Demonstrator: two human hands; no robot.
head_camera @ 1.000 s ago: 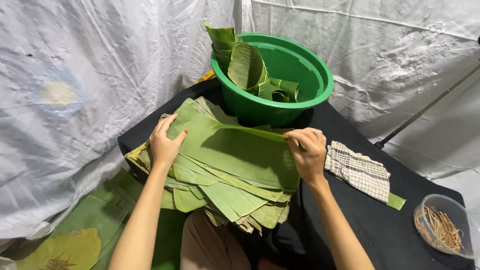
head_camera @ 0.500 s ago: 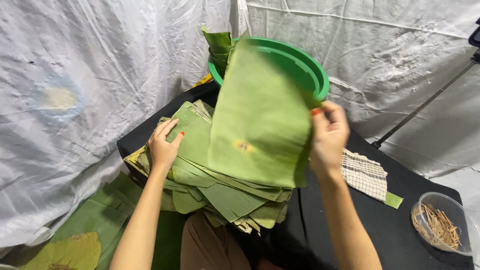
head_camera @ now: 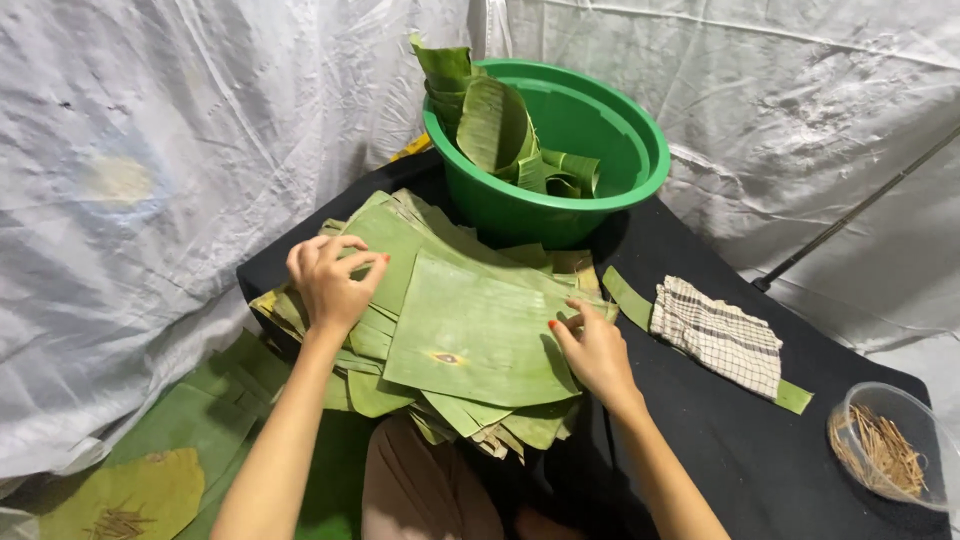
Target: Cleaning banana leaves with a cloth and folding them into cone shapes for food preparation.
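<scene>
Your left hand (head_camera: 330, 280) rests curled, fingers down, on the left part of the leaf stack (head_camera: 400, 300), gripping nothing. Your right hand (head_camera: 592, 350) lies open with fingertips pressing the right edge of the top leaf (head_camera: 480, 335), which sits flat on the stack on the black surface (head_camera: 700, 420). The green basin (head_camera: 590, 195) of folded leaves stands just beyond, the checked cloth (head_camera: 720, 335) to the right.

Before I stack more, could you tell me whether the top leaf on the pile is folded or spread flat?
Spread flat: the top leaf lies open on the pile, the right hand at its edge.
</scene>
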